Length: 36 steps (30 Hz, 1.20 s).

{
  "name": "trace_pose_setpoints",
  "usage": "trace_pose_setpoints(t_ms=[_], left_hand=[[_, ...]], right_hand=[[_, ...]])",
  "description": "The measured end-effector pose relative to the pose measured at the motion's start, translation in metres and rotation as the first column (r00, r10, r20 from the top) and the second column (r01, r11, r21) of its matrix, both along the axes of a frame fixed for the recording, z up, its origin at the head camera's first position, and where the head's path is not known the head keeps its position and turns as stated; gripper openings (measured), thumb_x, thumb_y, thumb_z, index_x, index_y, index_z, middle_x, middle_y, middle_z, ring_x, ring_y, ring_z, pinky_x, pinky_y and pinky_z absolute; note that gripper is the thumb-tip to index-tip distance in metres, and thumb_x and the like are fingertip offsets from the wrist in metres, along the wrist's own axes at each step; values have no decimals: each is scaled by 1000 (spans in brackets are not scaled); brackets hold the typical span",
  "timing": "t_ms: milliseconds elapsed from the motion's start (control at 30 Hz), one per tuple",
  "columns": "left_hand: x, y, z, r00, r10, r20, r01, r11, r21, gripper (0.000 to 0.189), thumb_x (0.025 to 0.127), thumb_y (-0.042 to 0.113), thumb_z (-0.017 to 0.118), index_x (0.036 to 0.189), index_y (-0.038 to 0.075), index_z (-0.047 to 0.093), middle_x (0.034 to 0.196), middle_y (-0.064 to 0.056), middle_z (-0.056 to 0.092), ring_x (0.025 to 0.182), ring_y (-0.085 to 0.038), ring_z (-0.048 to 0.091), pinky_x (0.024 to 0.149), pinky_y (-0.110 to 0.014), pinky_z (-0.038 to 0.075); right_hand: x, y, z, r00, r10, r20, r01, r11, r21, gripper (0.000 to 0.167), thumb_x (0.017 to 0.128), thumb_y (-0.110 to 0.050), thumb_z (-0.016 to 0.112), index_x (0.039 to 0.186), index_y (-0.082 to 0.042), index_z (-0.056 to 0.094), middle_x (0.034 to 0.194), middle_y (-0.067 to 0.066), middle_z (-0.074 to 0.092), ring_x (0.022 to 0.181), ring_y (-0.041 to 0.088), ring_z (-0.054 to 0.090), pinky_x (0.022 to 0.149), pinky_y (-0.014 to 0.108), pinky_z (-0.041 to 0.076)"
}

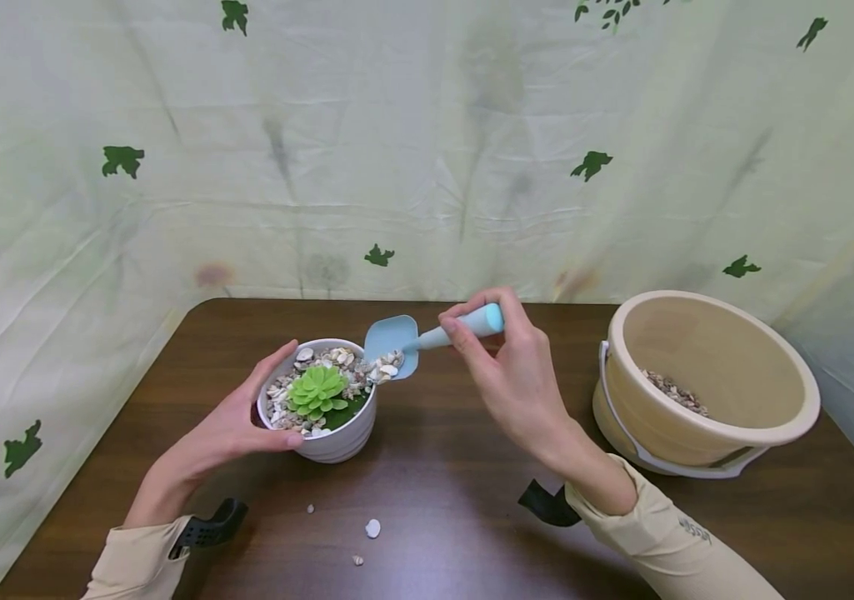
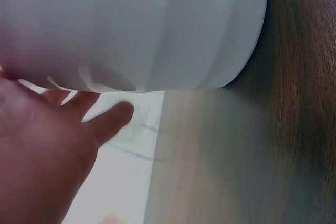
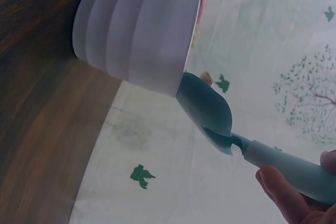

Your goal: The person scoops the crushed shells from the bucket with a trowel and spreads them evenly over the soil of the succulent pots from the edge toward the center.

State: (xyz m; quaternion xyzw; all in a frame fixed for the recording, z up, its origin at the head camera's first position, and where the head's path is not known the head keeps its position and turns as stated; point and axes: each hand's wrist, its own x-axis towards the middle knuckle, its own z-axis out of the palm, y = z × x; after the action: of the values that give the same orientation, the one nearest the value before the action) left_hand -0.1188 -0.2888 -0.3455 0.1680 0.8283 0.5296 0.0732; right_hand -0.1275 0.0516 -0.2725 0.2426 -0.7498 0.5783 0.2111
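A white ribbed flower pot point(image 1: 337, 446) stands on the table, holding a green succulent point(image 1: 317, 392) with shells and small stones around it. My left hand point(image 1: 235, 421) grips the pot at its left side, thumb at the near rim and fingers at the far rim. In my right hand point(image 1: 520, 383) is a light blue toy-like trowel point(image 3: 207, 108), held by its handle. Its blade tip meets the pot's right rim, tilted toward the pot. Several shells point(image 1: 387, 367) lie on the blade's lower part, right beside the ones inside the pot.
A beige bucket point(image 1: 711, 312) with a grey handle stands at the right, with small stones point(image 1: 674, 392) at its bottom. Loose on the table in front of the pot lie a white shell point(image 1: 372, 528) and two smaller pieces. A patterned curtain point(image 1: 427, 150) hangs behind.
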Motion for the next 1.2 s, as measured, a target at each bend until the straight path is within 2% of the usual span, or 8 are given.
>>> trace_pose_setpoints(t_ms=[100,200,533,767,967,1033,1200], left_hand=[[0,-1,0,998,-26,57,22,997,78,101,79,6,77,158,29,18,153,-13,22,120,-24,44,89,-21,43],[-1,-2,-1,997,-40,67,32,993,111,100,79,4,75,158,27,18,152,-15,21,119,-23,46,88,-23,45],[-4,-1,-2,1000,-11,0,11,998,57,105,74,6,80,157,25,19,151,-10,26,123,-24,39,92,-19,38],[-4,1,-1,1000,14,-17,-15,1000,-17,104,74,11,82,157,23,21,149,-9,27,124,-27,35,91,-19,36],[-2,0,-1,999,-19,36,17,998,55,102,77,7,79,157,28,19,153,-11,24,123,-26,41,90,-20,40],[-2,-1,-1,999,-26,44,22,997,80,101,78,5,77,158,26,19,152,-12,24,121,-24,43,90,-21,41],[-3,0,-3,1000,7,17,-8,998,58,103,76,6,80,158,22,19,150,-12,27,121,-23,43,90,-20,40]], right_hand=[[0,0,0,1000,-1,1,1,1000,-2,20,94,-21,68,104,-8,57,101,-4,71,78,8,66,70,30,55],[0,1,1,1000,-7,-2,7,1000,3,20,94,-22,68,104,-8,57,102,-4,71,77,9,66,69,30,55],[2,2,2,1000,-4,-16,4,1000,2,20,93,-20,68,105,-8,57,102,-1,71,76,9,66,67,30,55],[4,-1,4,999,-9,-43,10,1000,20,20,93,-20,68,105,-8,57,102,-5,71,74,10,63,61,26,50],[5,-2,4,999,-7,-49,9,999,31,20,93,-20,68,105,-8,57,103,-8,70,73,12,62,58,25,48],[5,-2,4,999,-5,-51,6,999,32,20,94,-19,68,105,-8,57,103,-8,70,73,14,63,58,25,48],[7,-3,3,999,6,-54,-4,999,34,20,93,-19,68,105,-8,56,103,-8,70,76,12,64,60,26,50]])
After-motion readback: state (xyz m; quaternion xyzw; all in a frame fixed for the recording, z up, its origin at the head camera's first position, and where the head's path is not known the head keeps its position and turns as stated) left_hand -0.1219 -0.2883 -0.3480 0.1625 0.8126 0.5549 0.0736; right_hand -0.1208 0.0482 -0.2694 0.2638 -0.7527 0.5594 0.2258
